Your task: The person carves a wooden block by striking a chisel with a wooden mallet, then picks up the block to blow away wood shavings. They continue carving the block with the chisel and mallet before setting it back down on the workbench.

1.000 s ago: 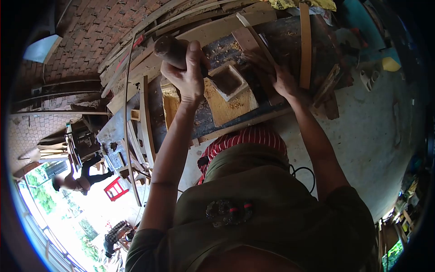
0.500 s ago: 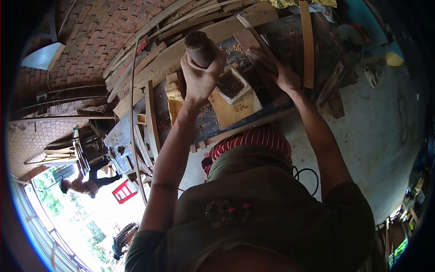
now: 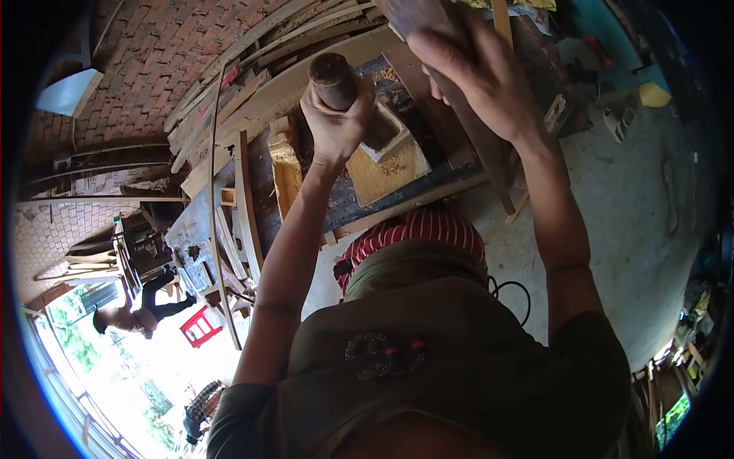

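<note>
My left hand [image 3: 336,126] is wrapped round a thick dark brown cylinder with a rough, worn top end [image 3: 332,70]; whatever lies below my fist is hidden. Just right of that hand is a small square wooden frame [image 3: 394,138], resting on a pale board [image 3: 386,177] strewn with shavings. My right hand [image 3: 497,88] grips a long dark wooden bar [image 3: 485,149], lifted above the bench towards the camera. Under it, a reddish-brown board [image 3: 432,111] lies on the dark workbench [image 3: 260,164].
A hollowed wooden block [image 3: 286,172] stands left of the pale board. Long planks [image 3: 252,99] are stacked along the brick wall. Two other people [image 3: 141,317] are at the lower left, near a red stool [image 3: 200,327]. Sandals [image 3: 618,122] lie on the floor at right.
My right hand has risen from the bench with the dark bar, nearer the camera. My left hand keeps its hold on the cylinder, almost unmoved.
</note>
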A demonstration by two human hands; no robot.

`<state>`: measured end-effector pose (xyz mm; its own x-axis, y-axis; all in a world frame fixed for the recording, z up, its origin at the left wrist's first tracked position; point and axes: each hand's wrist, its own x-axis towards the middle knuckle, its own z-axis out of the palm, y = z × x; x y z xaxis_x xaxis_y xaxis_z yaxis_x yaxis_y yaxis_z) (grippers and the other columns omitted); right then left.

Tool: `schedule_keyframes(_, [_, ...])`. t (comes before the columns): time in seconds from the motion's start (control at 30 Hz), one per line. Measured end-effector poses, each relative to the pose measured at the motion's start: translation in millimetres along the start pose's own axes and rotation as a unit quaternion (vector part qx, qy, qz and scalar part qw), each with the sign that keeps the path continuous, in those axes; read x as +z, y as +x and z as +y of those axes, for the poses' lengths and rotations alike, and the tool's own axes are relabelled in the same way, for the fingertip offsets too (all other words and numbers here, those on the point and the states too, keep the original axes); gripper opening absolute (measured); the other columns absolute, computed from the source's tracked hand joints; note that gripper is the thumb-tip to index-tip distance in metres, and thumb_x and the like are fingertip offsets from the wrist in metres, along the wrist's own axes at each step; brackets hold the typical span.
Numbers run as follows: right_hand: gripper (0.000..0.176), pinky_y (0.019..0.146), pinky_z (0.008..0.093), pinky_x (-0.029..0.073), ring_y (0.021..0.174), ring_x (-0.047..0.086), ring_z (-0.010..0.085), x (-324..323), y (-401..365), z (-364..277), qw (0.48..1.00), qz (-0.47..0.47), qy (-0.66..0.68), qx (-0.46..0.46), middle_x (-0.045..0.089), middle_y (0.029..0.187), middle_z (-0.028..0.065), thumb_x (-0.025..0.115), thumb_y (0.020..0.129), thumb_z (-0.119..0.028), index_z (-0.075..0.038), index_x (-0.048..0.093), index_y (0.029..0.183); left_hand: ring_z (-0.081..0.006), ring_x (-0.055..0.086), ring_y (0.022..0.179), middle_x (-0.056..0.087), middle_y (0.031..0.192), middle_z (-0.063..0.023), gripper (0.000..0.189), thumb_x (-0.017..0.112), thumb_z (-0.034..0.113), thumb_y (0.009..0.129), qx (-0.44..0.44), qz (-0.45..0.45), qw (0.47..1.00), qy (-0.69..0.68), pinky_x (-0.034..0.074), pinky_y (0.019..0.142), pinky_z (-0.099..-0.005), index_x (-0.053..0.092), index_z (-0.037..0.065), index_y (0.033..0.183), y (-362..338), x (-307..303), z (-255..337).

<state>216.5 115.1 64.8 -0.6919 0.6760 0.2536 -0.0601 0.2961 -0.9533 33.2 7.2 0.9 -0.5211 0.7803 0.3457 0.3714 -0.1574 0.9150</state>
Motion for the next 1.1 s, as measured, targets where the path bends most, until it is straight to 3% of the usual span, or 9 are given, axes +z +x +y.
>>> schedule_keyframes(0.07, [0.053, 0.058, 0.0337, 0.058, 0.068, 0.07, 0.0241, 15, 12, -16, 0.952, 0.101, -0.077, -0.278, 0.069, 0.084, 0.0145, 0.063, 0.094, -0.044, -0.002, 0.054, 0.124, -0.0081, 0.058, 0.068, 0.062, 0.076, -0.0013, 0.016, 0.072, 0.006, 0.08, 0.0, 0.004, 1.0, -0.006, 0.049, 0.063, -0.0251, 0.059, 0.004, 0.088, -4, 3, -1])
schedule_keyframes(0.23, [0.045, 0.053, 0.0359, 0.058, 0.062, 0.069, 0.0274, 12, 10, -18, 0.924, -0.05, -0.326, -0.194, 0.069, 0.078, 0.0193, 0.066, 0.092, -0.039, -0.002, 0.057, 0.116, -0.0082, 0.059, 0.076, 0.064, 0.082, -0.0017, 0.019, 0.074, 0.008, 0.08, 0.021, 0.006, 0.999, -0.03, 0.05, 0.071, -0.0258, 0.06, 0.004, 0.092, -5, 0, 10])
schedule_keyframes(0.3, [0.042, 0.047, 0.0358, 0.054, 0.054, 0.066, 0.0255, 9, 18, -27, 0.896, 0.063, -0.248, -0.362, 0.067, 0.07, 0.0181, 0.067, 0.091, -0.039, -0.001, 0.057, 0.108, -0.0085, 0.06, 0.076, 0.066, 0.083, -0.0027, 0.019, 0.073, 0.007, 0.079, -0.036, -0.001, 0.998, -0.048, 0.051, 0.072, -0.0263, 0.06, 0.004, 0.092, -7, -6, 4])
schedule_keyframes(0.4, [0.04, 0.046, 0.0371, 0.053, 0.049, 0.064, 0.0239, 15, 15, -44, 0.886, 0.08, -0.224, -0.398, 0.064, 0.061, 0.0136, 0.066, 0.091, -0.039, -0.002, 0.057, 0.104, -0.0092, 0.061, 0.078, 0.066, 0.084, -0.0035, 0.018, 0.072, 0.007, 0.079, 0.001, -0.013, 1.0, 0.004, 0.051, 0.073, -0.0271, 0.061, 0.003, 0.091, -11, -3, 2])
schedule_keyframes(0.47, [0.039, 0.052, 0.0403, 0.055, 0.051, 0.064, 0.0247, 18, -8, -37, 0.912, -0.065, -0.361, -0.183, 0.061, 0.057, 0.0105, 0.067, 0.09, -0.037, -0.001, 0.057, 0.103, -0.0105, 0.062, 0.084, 0.068, 0.092, -0.0057, 0.023, 0.072, 0.008, 0.079, 0.078, -0.014, 0.997, 0.007, 0.052, 0.076, -0.0281, 0.061, 0.001, 0.098, -16, -1, -6])
schedule_keyframes(0.67, [0.038, 0.048, 0.0418, 0.052, 0.048, 0.063, 0.0272, 8, 9, -48, 0.848, 0.092, -0.268, -0.447, 0.061, 0.057, 0.0123, 0.067, 0.09, -0.036, -0.001, 0.057, 0.102, -0.0094, 0.061, 0.085, 0.068, 0.095, -0.0048, 0.025, 0.073, 0.008, 0.08, -0.014, -0.01, 0.999, -0.037, 0.052, 0.078, -0.0273, 0.061, 0.001, 0.1, -13, -2, -2])
schedule_keyframes(0.77, [0.048, 0.067, 0.0392, 0.054, 0.07, 0.068, 0.0293, 12, -15, -53, 0.911, -0.123, -0.384, -0.093, 0.067, 0.085, 0.0174, 0.068, 0.09, -0.039, -0.001, 0.058, 0.117, -0.0084, 0.06, 0.077, 0.067, 0.093, -0.0041, 0.024, 0.073, 0.007, 0.078, 0.099, -0.019, 0.995, -0.023, 0.052, 0.072, -0.0257, 0.062, 0.002, 0.099, -16, 2, -4])
schedule_keyframes(0.93, [0.038, 0.046, 0.0352, 0.054, 0.049, 0.064, 0.0224, 1, 7, -52, 0.883, 0.034, -0.268, -0.384, 0.065, 0.064, 0.0117, 0.068, 0.09, -0.032, 0.001, 0.06, 0.108, -0.0084, 0.061, 0.077, 0.067, 0.087, -0.0034, 0.023, 0.074, 0.007, 0.077, -0.036, -0.017, 0.997, -0.066, 0.052, 0.069, -0.0253, 0.063, 0.002, 0.096, -4, 4, -4])
schedule_keyframes(1.1, [0.04, 0.039, 0.0339, 0.05, 0.043, 0.059, 0.0201, 13, -7, -32, 0.887, -0.07, -0.386, -0.242, 0.064, 0.064, 0.0103, 0.067, 0.091, -0.032, 0.001, 0.058, 0.11, -0.0074, 0.06, 0.072, 0.067, 0.082, -0.0029, 0.018, 0.072, 0.006, 0.078, 0.068, 0.029, 0.989, -0.125, 0.052, 0.065, -0.0251, 0.065, 0.003, 0.094, -4, 8, 8])
